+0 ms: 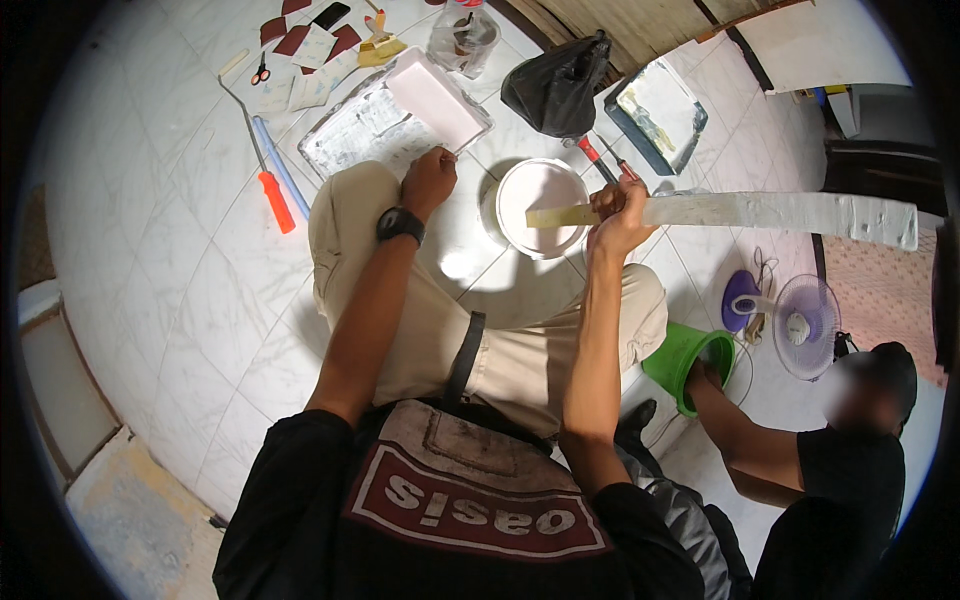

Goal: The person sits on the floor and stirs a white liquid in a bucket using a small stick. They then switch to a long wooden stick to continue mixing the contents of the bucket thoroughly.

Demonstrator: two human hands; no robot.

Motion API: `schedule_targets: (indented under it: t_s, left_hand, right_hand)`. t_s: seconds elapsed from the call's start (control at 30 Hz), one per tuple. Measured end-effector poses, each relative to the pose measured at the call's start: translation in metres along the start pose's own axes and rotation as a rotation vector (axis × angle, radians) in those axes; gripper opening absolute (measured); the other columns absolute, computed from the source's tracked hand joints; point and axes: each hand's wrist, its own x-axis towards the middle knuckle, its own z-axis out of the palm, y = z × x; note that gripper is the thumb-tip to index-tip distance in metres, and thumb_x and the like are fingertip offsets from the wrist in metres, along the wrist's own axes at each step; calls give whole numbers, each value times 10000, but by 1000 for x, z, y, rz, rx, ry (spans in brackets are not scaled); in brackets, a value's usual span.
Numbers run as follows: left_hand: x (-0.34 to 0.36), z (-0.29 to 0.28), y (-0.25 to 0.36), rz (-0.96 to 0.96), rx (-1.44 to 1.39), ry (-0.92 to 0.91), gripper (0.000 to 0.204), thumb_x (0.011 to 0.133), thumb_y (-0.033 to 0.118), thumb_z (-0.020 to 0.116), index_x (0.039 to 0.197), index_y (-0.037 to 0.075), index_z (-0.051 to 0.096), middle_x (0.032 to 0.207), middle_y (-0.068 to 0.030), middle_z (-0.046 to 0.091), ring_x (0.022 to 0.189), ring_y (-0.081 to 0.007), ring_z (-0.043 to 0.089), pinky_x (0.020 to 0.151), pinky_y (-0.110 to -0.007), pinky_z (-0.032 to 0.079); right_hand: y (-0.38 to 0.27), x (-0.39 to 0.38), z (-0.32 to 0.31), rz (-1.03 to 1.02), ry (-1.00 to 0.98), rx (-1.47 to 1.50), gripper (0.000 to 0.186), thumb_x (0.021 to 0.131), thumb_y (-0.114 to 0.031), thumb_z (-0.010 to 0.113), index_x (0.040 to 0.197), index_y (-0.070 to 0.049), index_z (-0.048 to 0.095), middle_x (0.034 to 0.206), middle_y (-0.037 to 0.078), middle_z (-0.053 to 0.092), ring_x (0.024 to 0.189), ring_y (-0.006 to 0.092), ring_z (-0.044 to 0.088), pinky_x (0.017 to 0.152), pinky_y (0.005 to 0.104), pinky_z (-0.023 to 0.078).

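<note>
Holding white paint bucket [541,205] contents

— What carries everything on my feed?

— I log a white marble-tile floor [170,270].

— Resting on it?

— I count: white paint bucket [541,205], two paint trays [395,112] [657,110], black plastic bag [560,88], roller frame with orange handle [262,150], scissors [260,72], sandpaper sheets [312,45], brush [380,42], clear jug [463,38], green bucket [685,360], small fan [800,325].
</note>
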Motion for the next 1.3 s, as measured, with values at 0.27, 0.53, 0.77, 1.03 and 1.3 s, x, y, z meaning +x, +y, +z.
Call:
schedule_targets:
  t_s: [0.27, 0.53, 0.77, 1.03, 1.3]
  left_hand:
    - [-4, 2, 2, 7, 33, -7, 244, 938, 253, 525, 1020, 97, 694, 965, -168, 721, 938, -379, 678, 858, -480, 527]
    - [0, 1, -5, -6, 73, -28, 256, 945, 264, 515, 1024, 92, 687, 1000, -159, 721, 972, -371, 673, 880, -484, 519]
    - [-2, 1, 2, 21, 123, 16, 281, 936, 239, 517, 1055, 46, 683, 916, -146, 732, 896, -326, 699, 854, -436, 522]
    - [0, -1, 1, -54, 58, -45, 281, 942, 250, 515, 1050, 51, 681, 903, -131, 732, 877, -310, 701, 839, -434, 528]
    - [-1, 3, 2, -29, 48, -29, 249, 942, 248, 508, 1031, 104, 690, 995, -170, 722, 964, -389, 673, 876, -490, 523]
  right_hand:
    - [18, 20, -2, -191, 40, 6, 235, 880, -75, 530, 662, -31, 453, 501, 25, 373, 417, 119, 329, 430, 307, 347]
    - [13, 11, -24, -133, -258, -176, 316, 887, -43, 562, 598, -53, 434, 550, 2, 416, 484, 87, 375, 469, 263, 296]
    - [-7, 2, -35, 9, -136, -187, 283, 837, -66, 603, 589, -52, 468, 547, 10, 416, 460, 107, 375, 456, 276, 310]
    - [0, 17, -35, 10, 184, 77, 290, 854, -85, 554, 619, -84, 384, 498, 15, 344, 408, 121, 308, 420, 306, 330]
    - [20, 28, -26, -176, 51, 71, 291, 876, -76, 523, 622, -69, 381, 513, 32, 385, 426, 131, 355, 428, 313, 360]
